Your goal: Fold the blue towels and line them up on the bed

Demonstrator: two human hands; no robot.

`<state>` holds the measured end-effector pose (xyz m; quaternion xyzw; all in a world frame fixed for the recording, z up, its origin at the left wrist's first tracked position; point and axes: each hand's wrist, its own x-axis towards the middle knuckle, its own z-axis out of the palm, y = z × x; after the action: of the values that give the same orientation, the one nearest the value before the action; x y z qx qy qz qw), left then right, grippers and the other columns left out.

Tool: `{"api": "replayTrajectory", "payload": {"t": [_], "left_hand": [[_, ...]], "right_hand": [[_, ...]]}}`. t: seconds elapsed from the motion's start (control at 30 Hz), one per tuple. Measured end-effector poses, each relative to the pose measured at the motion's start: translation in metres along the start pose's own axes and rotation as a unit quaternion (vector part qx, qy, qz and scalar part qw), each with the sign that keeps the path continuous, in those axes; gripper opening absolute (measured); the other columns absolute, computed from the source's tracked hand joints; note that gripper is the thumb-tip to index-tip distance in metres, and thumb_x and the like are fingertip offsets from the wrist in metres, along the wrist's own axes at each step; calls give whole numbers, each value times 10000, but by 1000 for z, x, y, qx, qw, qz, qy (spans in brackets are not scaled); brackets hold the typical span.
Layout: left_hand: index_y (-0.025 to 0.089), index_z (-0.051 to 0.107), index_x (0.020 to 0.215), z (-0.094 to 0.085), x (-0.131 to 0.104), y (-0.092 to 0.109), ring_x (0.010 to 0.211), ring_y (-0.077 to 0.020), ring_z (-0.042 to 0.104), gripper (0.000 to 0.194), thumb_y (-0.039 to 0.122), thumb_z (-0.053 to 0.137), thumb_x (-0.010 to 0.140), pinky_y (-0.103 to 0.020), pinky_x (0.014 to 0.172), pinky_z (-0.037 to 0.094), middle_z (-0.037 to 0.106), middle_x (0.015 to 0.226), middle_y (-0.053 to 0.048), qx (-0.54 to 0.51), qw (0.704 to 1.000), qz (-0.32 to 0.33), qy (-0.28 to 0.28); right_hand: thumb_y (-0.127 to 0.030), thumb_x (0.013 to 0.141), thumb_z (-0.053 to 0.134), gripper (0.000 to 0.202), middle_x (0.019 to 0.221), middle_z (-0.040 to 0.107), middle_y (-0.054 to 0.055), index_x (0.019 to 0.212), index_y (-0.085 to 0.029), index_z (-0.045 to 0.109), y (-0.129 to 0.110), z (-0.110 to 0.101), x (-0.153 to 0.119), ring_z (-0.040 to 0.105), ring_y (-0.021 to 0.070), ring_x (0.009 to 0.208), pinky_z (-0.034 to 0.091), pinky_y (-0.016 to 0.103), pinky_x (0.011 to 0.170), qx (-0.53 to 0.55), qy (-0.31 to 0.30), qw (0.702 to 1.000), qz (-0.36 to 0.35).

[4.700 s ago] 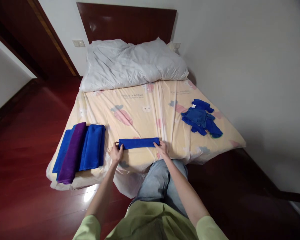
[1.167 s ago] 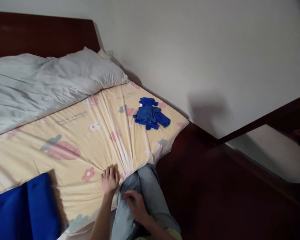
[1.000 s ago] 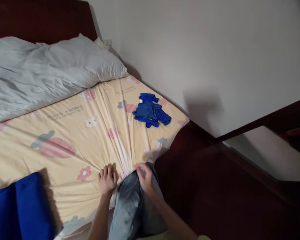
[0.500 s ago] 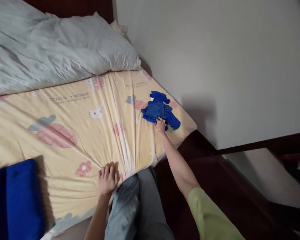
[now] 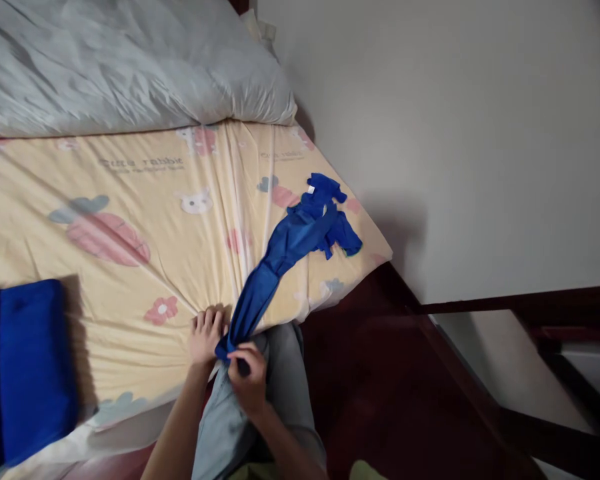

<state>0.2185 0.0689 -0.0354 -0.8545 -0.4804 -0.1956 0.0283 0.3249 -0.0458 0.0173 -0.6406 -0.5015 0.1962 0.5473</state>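
Observation:
A long piece of blue cloth (image 5: pixel 275 257) stretches over the bed from a small blue heap (image 5: pixel 345 233) near the corner down to my lap. My right hand (image 5: pixel 247 373) pinches its near end just above my thigh. Beside that end, my left hand (image 5: pixel 207 333) lies flat on the yellow printed sheet (image 5: pixel 130 287), fingers apart, holding nothing. A small white tag shows on the upper part of the heap. Whether the long piece and the heap are one garment, I cannot tell.
Folded blue fabric (image 5: pixel 35 373) lies on the bed at the left. A large grey-white quilt or pillow (image 5: pixel 145 73) covers the bed's far side. A pale wall (image 5: pixel 455 147) rises to the right, with dark red floor (image 5: pixel 365 387) below.
My right hand has drawn one end of the blue cloth from the heap back to my lap, stretching it out. My left hand stays on the sheet. The view has shifted slightly.

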Motion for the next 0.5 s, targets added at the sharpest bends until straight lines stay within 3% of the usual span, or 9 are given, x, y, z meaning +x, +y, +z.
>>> {"api": "replayTrajectory", "payload": {"t": [0.07,0.13,0.27,0.5], "left_hand": [[131,689,1091,-2,0,1,980,-324,535,305,294,464,964,-434,866,371,657,1029,-169,-7,1000,-12,-15],[135,686,1089,-4,1,3,995,-329,532,304,301,460,970,-441,880,369,652,1038,-173,-22,999,-26,-35],[144,679,1080,-4,3,5,1013,-340,525,304,317,457,963,-453,884,365,644,1053,-181,-44,996,-47,-64],[141,672,1081,-3,2,5,1045,-355,519,320,329,449,948,-477,911,366,640,1081,-193,-63,994,-60,-70]], "right_hand": [[-144,822,551,153,823,677,34,818,-220,683,3,5,-37,680,172,780,565,271,731,7,14,1000,14],[-152,796,542,131,792,677,32,803,-218,655,9,6,-51,677,176,744,560,274,700,10,6,1000,17],[-171,788,515,167,784,703,23,884,-215,645,27,8,-44,683,177,703,558,277,692,-32,15,999,22],[-140,820,418,200,721,646,25,831,-213,604,41,14,-49,638,174,671,501,272,660,-65,7,998,-10]]}}
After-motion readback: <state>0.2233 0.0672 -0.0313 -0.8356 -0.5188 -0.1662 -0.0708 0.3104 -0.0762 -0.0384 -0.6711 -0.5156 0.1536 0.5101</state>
